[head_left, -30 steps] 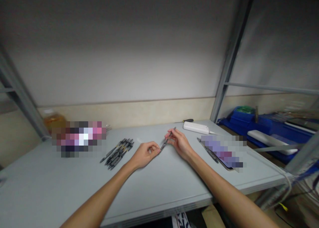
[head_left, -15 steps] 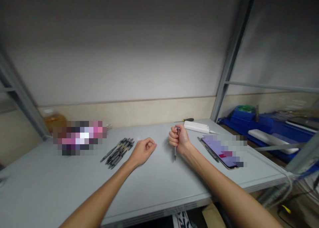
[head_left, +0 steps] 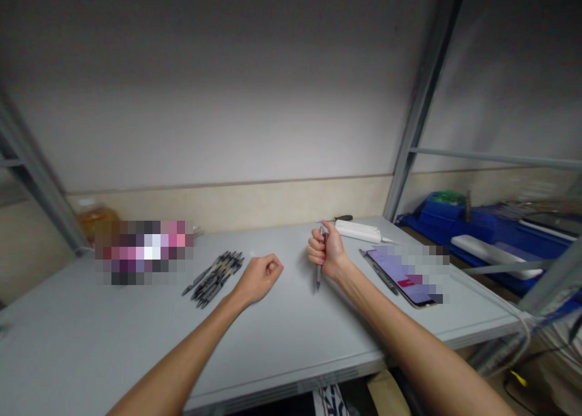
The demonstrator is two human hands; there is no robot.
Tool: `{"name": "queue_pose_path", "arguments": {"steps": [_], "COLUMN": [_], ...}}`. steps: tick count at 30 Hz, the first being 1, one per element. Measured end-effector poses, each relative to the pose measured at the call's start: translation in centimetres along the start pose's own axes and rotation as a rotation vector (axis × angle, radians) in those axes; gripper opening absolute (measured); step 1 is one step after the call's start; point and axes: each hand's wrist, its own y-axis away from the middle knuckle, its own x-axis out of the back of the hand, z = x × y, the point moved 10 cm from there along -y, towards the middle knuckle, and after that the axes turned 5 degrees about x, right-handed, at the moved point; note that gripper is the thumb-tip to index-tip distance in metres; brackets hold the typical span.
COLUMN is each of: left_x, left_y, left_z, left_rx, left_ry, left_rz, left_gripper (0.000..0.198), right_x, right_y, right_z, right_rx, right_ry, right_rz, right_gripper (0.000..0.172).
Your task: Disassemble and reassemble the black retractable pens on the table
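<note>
My right hand is wrapped round a grey pen, which stands nearly upright with its tip pointing down. The thumb is raised by the pen's top end. My left hand rests on the table in a loose fist, fingers curled, with nothing visible in it. Just left of that hand lies a bundle of several dark pens, side by side at a slant. Another dark pen lies right of my right hand, alongside a phone with its screen lit and partly pixelated.
Behind my right hand are a white power strip with a cable and a screwdriver. A pixelated pink object and an amber-filled container stand at the table's left. Metal posts frame both sides.
My right thumb has lifted from the top of the pen. The pen stays in my right fist, and my left hand keeps its place. The view has shifted very slightly.
</note>
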Motion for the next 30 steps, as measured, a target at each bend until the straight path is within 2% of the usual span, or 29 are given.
{"name": "queue_pose_path", "arguments": {"steps": [4,8,14,18,24,27,30], "left_x": [-0.1,-0.3,-0.5,-0.4,-0.5,-0.5,-0.4], "left_y": [0.0,0.0,0.0,0.1,0.0,0.0,0.1], "left_z": [0.0,-0.2,-0.4,-0.3,-0.5,-0.4,-0.1], "left_rx": [-0.016,-0.022,-0.02,-0.014,-0.005,-0.018,-0.042], "left_ry": [-0.007,-0.02,-0.028,-0.022,-0.022,-0.032,-0.069], "left_rz": [-0.003,-0.014,-0.023,-0.026,-0.029,-0.031,-0.021], "left_gripper": [0.024,0.024,0.024,0.022,0.022,0.022,0.021], "right_x": [-0.4,-0.8,-0.3,-0.5,0.1,0.4,1.8], "right_y": [-0.1,-0.2,-0.4,-0.3,-0.4,-0.5,-0.8], "right_z": [0.0,-0.1,-0.1,-0.5,-1.5,-1.5,-1.9], "right_rx": [-0.011,0.004,0.012,0.031,0.111,0.104,0.131], "right_ry": [0.04,0.087,0.101,0.145,0.166,0.216,0.329], "right_rz": [-0.027,-0.068,-0.027,-0.03,0.036,0.041,0.118], "right_gripper": [0.035,0.041,0.035,0.04,0.032,0.035,0.031]}}
